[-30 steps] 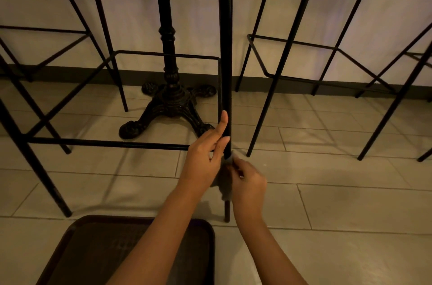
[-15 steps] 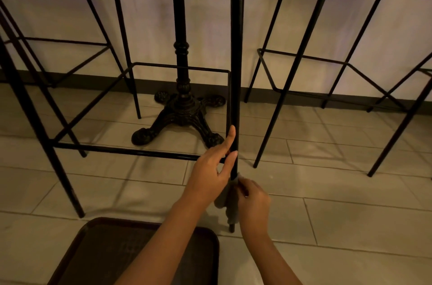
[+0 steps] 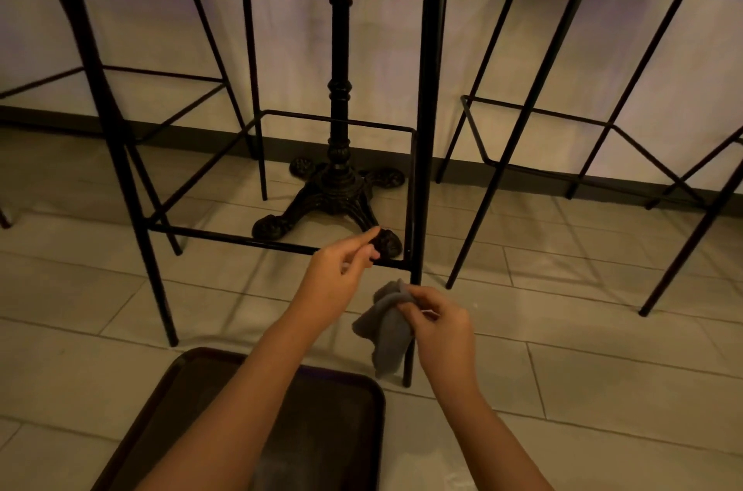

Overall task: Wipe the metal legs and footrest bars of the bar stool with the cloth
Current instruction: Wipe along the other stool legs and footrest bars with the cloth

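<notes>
The bar stool's black front right leg (image 3: 423,128) rises straight up the middle of the view. Its front footrest bar (image 3: 241,239) runs left from that leg, low over the floor. My right hand (image 3: 440,325) pinches a grey cloth (image 3: 386,333) just left of the leg's lower part; the cloth hangs bunched and loose beside the leg. My left hand (image 3: 341,261) is off the leg, in front of the footrest bar near its right corner, with fingers loosely curled and nothing in them. Whether it touches the bar is blurred.
A dark brown tray (image 3: 329,430) lies on the tiled floor under my forearms. A black cast-iron table base (image 3: 337,184) stands behind the footrest. More black stools stand to the left (image 3: 209,28) and to the right (image 3: 534,108), against a pale wall.
My left hand let go of the leg and moved down and left to the footrest bar. The cloth came off the leg and now hangs from my right hand. The view tilted down.
</notes>
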{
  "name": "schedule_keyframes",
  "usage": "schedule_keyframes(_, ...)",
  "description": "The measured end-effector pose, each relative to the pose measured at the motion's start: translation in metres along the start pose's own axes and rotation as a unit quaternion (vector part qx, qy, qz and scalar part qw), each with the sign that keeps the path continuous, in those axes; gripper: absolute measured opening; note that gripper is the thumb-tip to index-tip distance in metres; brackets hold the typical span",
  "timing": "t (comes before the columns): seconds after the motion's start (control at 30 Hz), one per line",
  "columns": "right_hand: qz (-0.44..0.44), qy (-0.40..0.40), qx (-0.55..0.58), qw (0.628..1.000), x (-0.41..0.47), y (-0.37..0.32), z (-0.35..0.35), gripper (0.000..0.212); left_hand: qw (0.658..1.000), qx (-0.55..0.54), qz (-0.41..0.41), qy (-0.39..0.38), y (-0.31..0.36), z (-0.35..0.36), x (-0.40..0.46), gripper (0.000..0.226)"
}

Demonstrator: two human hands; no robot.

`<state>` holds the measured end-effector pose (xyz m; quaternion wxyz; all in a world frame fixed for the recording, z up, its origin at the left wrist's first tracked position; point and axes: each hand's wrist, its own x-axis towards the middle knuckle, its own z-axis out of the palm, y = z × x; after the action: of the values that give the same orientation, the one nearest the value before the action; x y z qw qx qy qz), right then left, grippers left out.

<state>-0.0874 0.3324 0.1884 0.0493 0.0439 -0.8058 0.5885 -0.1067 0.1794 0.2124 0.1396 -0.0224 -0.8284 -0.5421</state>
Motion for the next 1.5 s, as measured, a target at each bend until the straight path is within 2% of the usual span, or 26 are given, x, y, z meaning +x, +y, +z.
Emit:
schedule_keyframes(0.13,0.016,-0.026,0.081,0.996,-0.002,-0.026,-0.007,0.022,0.996,-0.009,-0.053,-0.078,0.005,-0.016,-0.011,0.035)
schedule_keyframes(0.33,0.035,-0.017,0.136,0.990,-0.001,-0.048,-0.003,0.022,0.988,-0.053,-0.063,-0.127,0.017,-0.030,-0.017,0.033)
schedule_keyframes(0.43,0.038,-0.009,0.141,0.989,-0.003,-0.050,0.002,0.023,0.982,-0.081,-0.077,-0.153,0.019,-0.028,-0.021,0.040)
schedule_keyframes(0.57,0.047,0.018,0.147,0.988,-0.007,-0.047,0.008,0.023,0.987,-0.046,-0.079,-0.130,0.016,-0.018,-0.026,0.043)
schedule_keyframes(0.67,0.057,0.019,0.161,0.985,-0.008,-0.048,0.010,0.024,0.991,-0.013,-0.071,-0.108,0.017,-0.013,-0.026,0.036)
schedule_keyframes(0.83,0.071,0.017,0.177,0.982,-0.009,-0.048,0.009,0.033,0.992,-0.030,-0.090,-0.084,0.019,-0.012,-0.023,0.022)
schedule_keyframes(0.93,0.075,-0.002,0.179,0.981,-0.008,-0.051,0.010,0.049,0.992,-0.036,-0.098,-0.076,0.016,-0.020,-0.020,0.018)
schedule_keyframes(1.03,0.077,-0.037,0.177,0.980,-0.005,-0.053,0.011,0.064,0.988,-0.054,-0.100,-0.105,0.014,-0.029,-0.015,0.015)
schedule_keyframes(1.2,0.079,-0.064,0.160,0.982,-0.002,-0.056,0.006,0.052,0.983,-0.015,-0.056,-0.174,0.016,-0.034,-0.002,0.015)
schedule_keyframes(1.43,0.046,-0.009,0.024,0.999,0.006,-0.050,0.003,0.012,0.989,0.017,-0.048,-0.137,0.009,-0.036,0.017,0.007)
schedule_keyframes(1.5,0.044,0.020,-0.017,0.999,0.012,-0.044,0.004,0.008,0.991,0.015,-0.048,-0.122,0.010,-0.034,0.024,0.007)
